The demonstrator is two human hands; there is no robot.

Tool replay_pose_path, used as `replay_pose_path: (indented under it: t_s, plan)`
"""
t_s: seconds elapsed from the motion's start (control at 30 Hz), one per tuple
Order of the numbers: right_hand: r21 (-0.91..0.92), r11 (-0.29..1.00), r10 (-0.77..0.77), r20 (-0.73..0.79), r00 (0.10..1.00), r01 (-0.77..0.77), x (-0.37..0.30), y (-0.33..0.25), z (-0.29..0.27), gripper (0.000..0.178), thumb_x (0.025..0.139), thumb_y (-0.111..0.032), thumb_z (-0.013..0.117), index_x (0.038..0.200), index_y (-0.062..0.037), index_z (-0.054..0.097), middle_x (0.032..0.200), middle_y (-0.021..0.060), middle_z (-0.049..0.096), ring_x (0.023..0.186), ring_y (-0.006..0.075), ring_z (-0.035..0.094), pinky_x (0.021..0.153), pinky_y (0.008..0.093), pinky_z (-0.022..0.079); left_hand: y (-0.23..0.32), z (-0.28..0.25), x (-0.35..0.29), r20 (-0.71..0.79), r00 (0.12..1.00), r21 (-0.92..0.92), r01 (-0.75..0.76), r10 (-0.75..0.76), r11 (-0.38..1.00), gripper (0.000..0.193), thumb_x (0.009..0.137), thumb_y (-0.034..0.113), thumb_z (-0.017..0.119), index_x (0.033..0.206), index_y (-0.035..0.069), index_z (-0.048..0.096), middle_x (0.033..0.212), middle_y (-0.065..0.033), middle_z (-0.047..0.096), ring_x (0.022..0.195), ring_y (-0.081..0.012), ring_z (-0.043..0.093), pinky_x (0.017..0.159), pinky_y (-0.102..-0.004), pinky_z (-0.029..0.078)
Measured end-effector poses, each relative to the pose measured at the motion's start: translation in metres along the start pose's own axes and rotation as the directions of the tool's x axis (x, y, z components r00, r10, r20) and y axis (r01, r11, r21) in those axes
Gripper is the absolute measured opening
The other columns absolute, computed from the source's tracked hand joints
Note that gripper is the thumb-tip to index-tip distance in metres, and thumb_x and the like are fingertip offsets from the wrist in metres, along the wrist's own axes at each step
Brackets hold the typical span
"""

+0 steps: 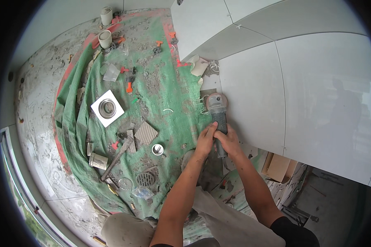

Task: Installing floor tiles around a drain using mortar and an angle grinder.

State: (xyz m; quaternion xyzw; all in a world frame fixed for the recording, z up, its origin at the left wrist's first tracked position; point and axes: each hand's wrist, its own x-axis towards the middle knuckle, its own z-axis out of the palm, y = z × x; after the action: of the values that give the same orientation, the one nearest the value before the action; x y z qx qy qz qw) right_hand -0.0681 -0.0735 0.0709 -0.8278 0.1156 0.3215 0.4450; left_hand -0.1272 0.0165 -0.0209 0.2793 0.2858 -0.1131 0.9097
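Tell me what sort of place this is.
Likely a room under renovation, possibly a bathroom, judging by the angle grinder in the person's hands, the square floor drain and the debris-strewn green tarp.

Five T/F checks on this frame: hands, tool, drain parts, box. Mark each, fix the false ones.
1. The left hand and right hand both hold the grinder. True.
2. The drain with the square frame lies on the green sheet. True.
3. The right hand is empty. False: it is on the grinder.
4. The larger grate and smaller grate lie stacked. False: they lie side by side.
5. The open cardboard box is left of the hands. False: it is to their right.
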Motion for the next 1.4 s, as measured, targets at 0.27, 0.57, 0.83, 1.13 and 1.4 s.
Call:
replay_pose_path:
  t_s: [0.27,0.57,0.83,1.13,1.4]
  plan:
    - [-0.022,0.999,0.028,-0.015,1.0,-0.028,0.008,0.002,-0.001,0.048,0.09,-0.026,0.081,0.123,0.0051,0.065,0.095,0.0118,0.073,0.073,0.0202,0.071,0.064,0.0374,0.058,-0.004,0.006,0.003,-0.068,0.998,-0.017,-0.006,0.005,1.0,0.051,0.115,0.055,0.06,0.116,0.006,0.076,0.085,0.0017,0.063,0.069,-0.0095,0.057,0.058,-0.0279,0.045]
    - [-0.089,0.992,-0.086,-0.017,0.996,0.084,0.021,0.021,-0.003,0.039,0.095,-0.023,0.077,0.122,0.0025,0.064,0.089,0.0103,0.072,0.065,0.0194,0.07,0.054,0.0362,0.057,-0.003,0.008,0.005,-0.091,0.996,-0.075,-0.026,0.019,0.997,0.048,0.114,0.054,0.063,0.106,0.008,0.075,0.083,0.0019,0.064,0.066,-0.0088,0.056,0.054,-0.0284,0.043]
    - [-0.078,0.997,-0.017,-0.03,0.999,0.015,0.022,0.024,-0.004,0.054,0.088,-0.032,0.082,0.124,0.007,0.068,0.109,0.0139,0.075,0.097,0.0226,0.072,0.086,0.0396,0.059,0.002,0.011,0.003,-0.135,0.991,-0.093,-0.027,0.015,0.995,0.048,0.113,0.053,0.064,0.103,0.007,0.075,0.085,0.0011,0.065,0.068,-0.0091,0.057,0.056,-0.0286,0.044]
    - [-0.02,0.999,0.032,-0.002,0.999,-0.032,0.023,0.015,-0.002,0.05,0.09,-0.028,0.082,0.124,0.0055,0.069,0.105,0.0116,0.075,0.091,0.0203,0.072,0.081,0.0378,0.059,0.0,0.008,0.008,-0.125,0.991,-0.117,0.031,-0.046,0.993,0.048,0.112,0.054,0.065,0.103,0.008,0.076,0.084,0.0012,0.066,0.067,-0.0095,0.057,0.056,-0.0288,0.044]
    - [0.013,0.998,0.069,0.026,0.997,-0.069,0.018,0.004,-0.002,0.05,0.09,-0.026,0.081,0.125,0.0058,0.068,0.104,0.0111,0.075,0.09,0.0205,0.072,0.079,0.038,0.059,0.005,0.011,0.006,-0.131,0.991,-0.12,0.02,-0.035,0.993,0.048,0.112,0.054,0.066,0.097,0.009,0.074,0.08,0.0017,0.063,0.066,-0.0085,0.056,0.054,-0.0285,0.043]
